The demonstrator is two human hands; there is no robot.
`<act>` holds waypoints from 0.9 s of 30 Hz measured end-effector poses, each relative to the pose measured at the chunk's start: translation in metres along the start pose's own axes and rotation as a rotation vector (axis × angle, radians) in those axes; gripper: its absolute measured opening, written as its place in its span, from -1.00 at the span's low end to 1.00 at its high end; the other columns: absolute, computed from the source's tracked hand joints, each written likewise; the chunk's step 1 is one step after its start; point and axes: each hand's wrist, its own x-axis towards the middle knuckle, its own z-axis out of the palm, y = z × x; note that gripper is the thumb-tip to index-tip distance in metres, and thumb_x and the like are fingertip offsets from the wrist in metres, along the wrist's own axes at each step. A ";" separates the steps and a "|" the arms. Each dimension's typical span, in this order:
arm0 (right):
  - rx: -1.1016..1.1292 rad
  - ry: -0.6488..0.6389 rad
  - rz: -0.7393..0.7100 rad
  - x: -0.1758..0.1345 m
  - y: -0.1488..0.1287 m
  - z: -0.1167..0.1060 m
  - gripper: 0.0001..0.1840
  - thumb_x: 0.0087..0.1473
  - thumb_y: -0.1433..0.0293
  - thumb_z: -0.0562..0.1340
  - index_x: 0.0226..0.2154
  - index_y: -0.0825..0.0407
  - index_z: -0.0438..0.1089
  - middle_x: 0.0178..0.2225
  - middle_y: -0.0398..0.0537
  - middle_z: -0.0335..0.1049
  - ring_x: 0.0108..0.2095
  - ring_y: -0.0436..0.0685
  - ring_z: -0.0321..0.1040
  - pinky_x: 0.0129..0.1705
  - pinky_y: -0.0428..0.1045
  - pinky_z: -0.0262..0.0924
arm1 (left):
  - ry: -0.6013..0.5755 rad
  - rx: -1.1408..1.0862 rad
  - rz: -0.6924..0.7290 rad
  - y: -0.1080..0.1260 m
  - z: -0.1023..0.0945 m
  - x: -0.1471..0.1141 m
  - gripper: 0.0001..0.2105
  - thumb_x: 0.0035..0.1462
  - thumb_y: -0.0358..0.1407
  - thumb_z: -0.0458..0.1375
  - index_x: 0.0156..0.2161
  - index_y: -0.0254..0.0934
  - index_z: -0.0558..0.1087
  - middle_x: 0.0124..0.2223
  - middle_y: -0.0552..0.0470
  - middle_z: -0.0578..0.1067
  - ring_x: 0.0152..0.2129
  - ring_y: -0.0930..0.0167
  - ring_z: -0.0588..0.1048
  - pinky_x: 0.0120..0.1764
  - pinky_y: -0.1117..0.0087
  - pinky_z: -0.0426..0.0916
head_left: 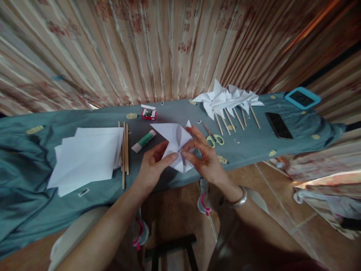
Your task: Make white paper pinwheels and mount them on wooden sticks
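Note:
A white paper pinwheel (177, 138) with folded-in points is held up over the near edge of the cloth-covered table. My left hand (155, 161) grips its left side, thumb pressed near the centre. At the centre, the thumb and index finger of my right hand (205, 155) pinch together; whether a small pin is between them I cannot make out. Close by on the left lies a glue stick (144, 141). Green-handled scissors (214, 139) rest just beyond my right hand. A small red box of metal pins (149, 113) stands open behind the pinwheel.
Stacked white paper sheets (87, 154) and several wooden sticks (125, 150) lie at left. Finished pinwheels on sticks (225, 98) are piled at the back right, near a black phone (278, 125) and a blue-framed device (302, 98). A pleated curtain (158, 49) hangs behind the table.

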 end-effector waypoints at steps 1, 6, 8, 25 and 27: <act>-0.017 0.006 -0.010 0.000 0.000 0.000 -0.99 0.09 0.37 0.25 -0.36 -0.06 0.41 0.27 -0.12 0.11 0.34 0.19 -0.15 0.34 0.24 -0.20 | -0.017 -0.061 -0.044 0.001 0.000 0.000 -0.65 -0.12 -0.17 0.28 -0.21 -0.35 0.52 -0.34 -0.03 0.58 -0.41 0.30 0.54 -0.35 0.33 0.41; -0.076 0.011 -0.062 -0.002 0.000 0.000 -0.98 0.10 0.39 0.25 -0.36 -0.07 0.40 0.29 -0.13 0.07 0.35 0.18 -0.20 0.35 0.25 -0.22 | -0.026 -0.142 -0.139 0.001 -0.001 0.002 -0.71 -0.12 -0.18 0.27 -0.30 -0.35 0.55 -0.40 -0.01 0.59 -0.50 0.34 0.53 -0.45 0.38 0.38; -0.089 0.005 -0.071 -0.002 0.000 0.000 -0.99 0.10 0.38 0.24 -0.36 -0.06 0.40 0.29 -0.11 0.06 0.35 0.19 -0.20 0.34 0.25 -0.22 | -0.022 -0.143 -0.132 0.001 0.000 0.003 -0.75 -0.13 -0.21 0.27 -0.34 -0.34 0.55 -0.42 0.00 0.58 -0.52 0.36 0.51 -0.46 0.38 0.37; -0.120 -0.014 -0.089 -0.001 0.003 0.000 -0.95 0.12 0.39 0.22 -0.36 -0.04 0.41 0.28 -0.08 0.06 0.35 0.23 -0.21 0.34 0.27 -0.21 | 0.001 -0.256 -0.235 0.001 0.001 0.003 -0.70 -0.30 -0.27 0.37 -0.36 -0.35 0.57 -0.49 0.06 0.56 -0.61 0.45 0.43 -0.48 0.46 0.29; -0.123 -0.023 -0.095 -0.001 0.003 -0.001 -0.96 0.11 0.39 0.22 -0.35 -0.03 0.41 0.29 -0.08 0.05 0.36 0.23 -0.22 0.34 0.26 -0.21 | -0.007 -0.252 -0.240 0.001 0.001 0.003 -0.70 -0.29 -0.26 0.37 -0.36 -0.35 0.56 -0.50 0.06 0.55 -0.61 0.45 0.44 -0.48 0.45 0.30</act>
